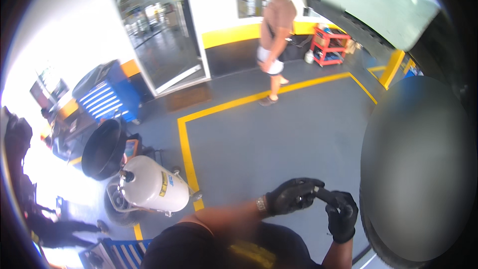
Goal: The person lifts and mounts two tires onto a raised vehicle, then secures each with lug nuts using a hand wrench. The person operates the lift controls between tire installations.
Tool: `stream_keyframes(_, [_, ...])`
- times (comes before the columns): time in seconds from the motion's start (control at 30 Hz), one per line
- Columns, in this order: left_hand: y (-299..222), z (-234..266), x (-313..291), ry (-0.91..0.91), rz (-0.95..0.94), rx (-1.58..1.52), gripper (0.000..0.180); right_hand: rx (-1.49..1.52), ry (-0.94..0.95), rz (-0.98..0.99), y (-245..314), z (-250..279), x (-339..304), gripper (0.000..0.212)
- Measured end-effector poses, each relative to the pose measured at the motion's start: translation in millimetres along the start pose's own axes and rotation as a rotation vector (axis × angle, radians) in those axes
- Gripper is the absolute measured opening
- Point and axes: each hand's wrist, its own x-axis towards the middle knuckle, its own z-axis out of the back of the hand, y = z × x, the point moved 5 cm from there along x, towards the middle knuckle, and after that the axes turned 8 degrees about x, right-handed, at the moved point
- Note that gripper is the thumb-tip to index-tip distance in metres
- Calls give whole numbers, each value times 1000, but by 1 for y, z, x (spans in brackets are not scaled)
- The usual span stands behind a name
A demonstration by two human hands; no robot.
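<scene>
Black gloves cover both of my hands, held close together over the grey floor. My right hand (342, 216) is closed around one end of a short dark cylindrical piece (325, 195). The other end, which has a small pale tip, meets the curled fingers of my left hand (293, 197). Those fingers appear to pinch it there. Its exact kind is too small and dark to make out. On my left wrist sits a metal-banded watch (261, 204).
A white tank (154, 185) with a black basin (103, 149) stands at left, near a blue tool cabinet (107, 94). Ahead, a person (278, 25) stands by a red cart (328, 47). A large blurred grey shape (418, 169) fills the right, below a raised vehicle (373, 5).
</scene>
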Motion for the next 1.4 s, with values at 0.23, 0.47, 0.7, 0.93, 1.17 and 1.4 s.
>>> stream_keyframes(0.23, [-21, -40, 38, -44, -77, 306, 41, 1, -219, 9, 1, 20, -16, 60])
stream_keyframes(0.47, [-9, -87, 81, 243, 123, 489, 39, 101, -477, -105, 3, 62, -50, 32])
stream_keyframes(0.7, [-12, -126, 108, 523, 224, 893, 35, 601, -713, -222, -3, 86, -72, 25])
stream_keyframes(0.93, [66, -78, 126, 370, 315, 429, 37, -57, -617, -427, -15, 83, -94, 24])
stream_keyframes(1.17, [92, -31, 154, 419, 533, 736, 36, 275, -435, -935, -72, 83, -115, 17])
stream_keyframes(1.4, [93, -1, 154, 197, 478, 553, 34, 414, -364, -1000, -101, 52, -113, 22])
